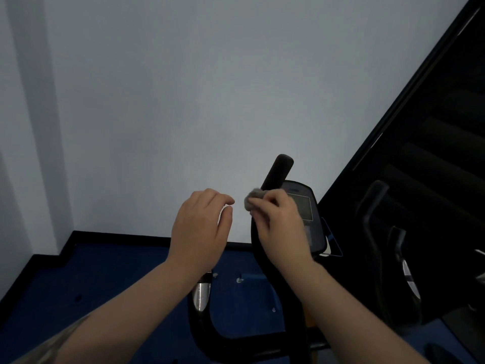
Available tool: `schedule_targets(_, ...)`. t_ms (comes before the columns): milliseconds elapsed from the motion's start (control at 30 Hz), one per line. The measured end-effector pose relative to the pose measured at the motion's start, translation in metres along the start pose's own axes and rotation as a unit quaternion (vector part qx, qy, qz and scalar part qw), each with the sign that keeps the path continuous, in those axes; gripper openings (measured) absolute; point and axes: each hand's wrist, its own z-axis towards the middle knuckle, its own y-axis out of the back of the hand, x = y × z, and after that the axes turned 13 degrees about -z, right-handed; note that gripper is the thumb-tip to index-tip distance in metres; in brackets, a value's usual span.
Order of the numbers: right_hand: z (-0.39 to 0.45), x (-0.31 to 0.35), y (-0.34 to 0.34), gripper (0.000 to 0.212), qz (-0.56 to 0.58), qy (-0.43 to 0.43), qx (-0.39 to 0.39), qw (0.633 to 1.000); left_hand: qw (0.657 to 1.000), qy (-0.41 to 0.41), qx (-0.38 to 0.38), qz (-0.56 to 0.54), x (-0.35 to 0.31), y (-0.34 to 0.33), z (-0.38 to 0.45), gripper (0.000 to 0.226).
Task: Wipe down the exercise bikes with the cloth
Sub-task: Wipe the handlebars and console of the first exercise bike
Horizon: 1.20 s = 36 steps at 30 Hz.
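Forearms reach up from the bottom edge, both bare, the left one carrying a dark mark near the elbow that is too blurred to read. Below and between them curves the black frame (207, 329) of the nearer exercise bike (265, 258), with a shiny metal part (201, 295) showing under the left wrist; what that part is I cannot tell.

The left hand (200, 229) hovers empty, fingers loosely curled and thumb and forefinger close but holding nothing, just beside the right hand and apart from it. It looks parked there, ready to steady the bike or take a share of the cloth.

The right hand (282, 224) is closed around the grey cloth (254, 198), bunched so that only a small wad shows past the fingertips. That wad sits at the base of the black foam handlebar grip (278, 172), which suggests the grip is the part being wiped; whether cloth and foam touch is hard to say. Most of the cloth is hidden in the fist.

Behind the hand stands the console (305, 206), its screen dark and partly covered by the knuckles. To the right a second bike (383, 232) is lost in shadow against a black panel (433, 127). Blue floor (105, 271) and pale wall (183, 88) lie beyond.
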Motion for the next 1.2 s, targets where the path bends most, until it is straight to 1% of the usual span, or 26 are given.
schedule_targets(33,0.004,-0.002,0.004,0.014,0.033,-0.003,-0.011,0.999,1.0,0.0,-0.001,0.0,0.0,0.0,0.0,0.023)
schedule_targets(100,0.024,-0.006,0.014,0.014,0.078,-0.004,-0.082,0.994,1.0,0.002,-0.001,0.001,0.0,-0.001,0.001,0.022)
schedule_targets(133,0.035,-0.007,0.017,0.015,0.081,-0.002,-0.113,0.99,1.0,0.004,-0.001,0.002,0.0,-0.002,0.001,0.022)
schedule_targets(167,0.042,-0.008,0.018,0.017,0.069,0.001,-0.128,0.989,1.0,0.003,-0.001,0.004,0.0,-0.002,0.001,0.022)
schedule_targets(200,0.042,-0.008,0.016,0.017,0.039,0.005,-0.127,0.991,1.0,0.001,-0.002,0.006,0.0,-0.002,0.001,0.022)
schedule_targets(233,0.035,-0.009,0.009,0.018,0.002,0.007,-0.115,0.993,1.0,-0.002,-0.001,0.005,0.0,-0.002,0.001,0.023)
schedule_targets(267,0.021,-0.01,0.001,0.018,-0.013,0.006,-0.093,0.996,1.0,-0.002,-0.001,0.003,0.0,-0.002,0.001,0.023)
schedule_targets(300,0.006,-0.012,-0.006,0.02,0.009,-0.001,-0.068,0.998,1.0,-0.002,-0.003,0.0,0.0,-0.001,0.001,0.023)
schedule_targets(367,-0.015,-0.017,-0.007,0.021,0.099,-0.029,-0.031,0.994,1.0,-0.002,-0.004,-0.004,0.0,-0.001,0.001,0.023)
schedule_targets(400,-0.014,-0.021,-0.003,0.021,0.13,-0.043,-0.032,0.99,1.0,-0.003,-0.004,-0.005,0.0,-0.002,0.001,0.023)
schedule_targets(433,-0.007,-0.023,0.004,0.022,0.142,-0.058,-0.051,0.987,1.0,-0.004,-0.005,-0.006,0.0,-0.002,0.001,0.023)
schedule_targets(500,0.021,-0.026,0.019,0.025,0.156,-0.083,-0.117,0.977,1.0,-0.005,-0.009,-0.009,0.0,-0.002,0.001,0.024)
schedule_targets(533,0.038,-0.026,0.024,0.026,0.16,-0.089,-0.134,0.974,1.0,-0.004,-0.011,-0.011,0.0,-0.002,0.001,0.024)
schedule_targets(567,0.052,-0.024,0.03,0.025,0.165,-0.089,-0.126,0.974,1.0,-0.005,-0.011,-0.012,0.0,-0.002,0.001,0.024)
schedule_targets(633,0.062,-0.02,0.032,0.023,0.159,-0.09,-0.068,0.981,1.0,-0.008,-0.01,-0.014,0.0,-0.002,0.001,0.026)
schedule_targets(667,0.058,-0.02,0.029,0.024,0.149,-0.095,-0.051,0.983,1.0,-0.01,-0.007,-0.016,0.001,-0.002,0.001,0.027)
schedule_targets(700,0.051,-0.021,0.027,0.025,0.138,-0.1,-0.049,0.984,1.0,-0.01,-0.006,-0.019,0.001,-0.001,0.001,0.029)
schedule_targets(800,0.039,-0.023,0.028,0.025,0.131,-0.128,-0.101,0.978,1.0,-0.011,-0.006,-0.02,0.002,-0.002,0.001,0.032)
schedule_targets(867,0.052,-0.022,0.033,0.022,0.149,-0.157,-0.143,0.966,1.0,-0.011,-0.006,-0.021,0.003,-0.003,0.001,0.031)
schedule_targets(900,0.063,-0.022,0.033,0.02,0.149,-0.165,-0.14,0.965,1.0,-0.01,-0.007,-0.022,0.003,-0.003,0.001,0.031)
schedule_targets(967,0.08,-0.021,0.033,0.018,0.14,-0.173,-0.081,0.972,1.0,-0.011,-0.005,-0.021,0.003,-0.003,0.001,0.03)
schedule_targets(1033,0.08,-0.024,0.029,0.021,0.154,-0.205,-0.042,0.966,1.0,-0.015,-0.004,-0.022,0.003,-0.003,0.001,0.029)
schedule_targets(1100,0.06,-0.033,0.025,0.026,0.155,-0.239,-0.048,0.957,1.0,-0.016,-0.004,-0.027,0.003,-0.003,0.002,0.03)
schedule_targets(1167,0.029,-0.037,0.018,0.031,0.133,-0.26,-0.015,0.956,0.999,-0.017,-0.007,-0.032,0.003,-0.003,0.002,0.03)
schedule_targets(1200,0.017,-0.039,0.015,0.028,0.14,-0.269,-0.001,0.953,0.999,-0.017,-0.008,-0.036,0.003,-0.003,0.002,0.031)
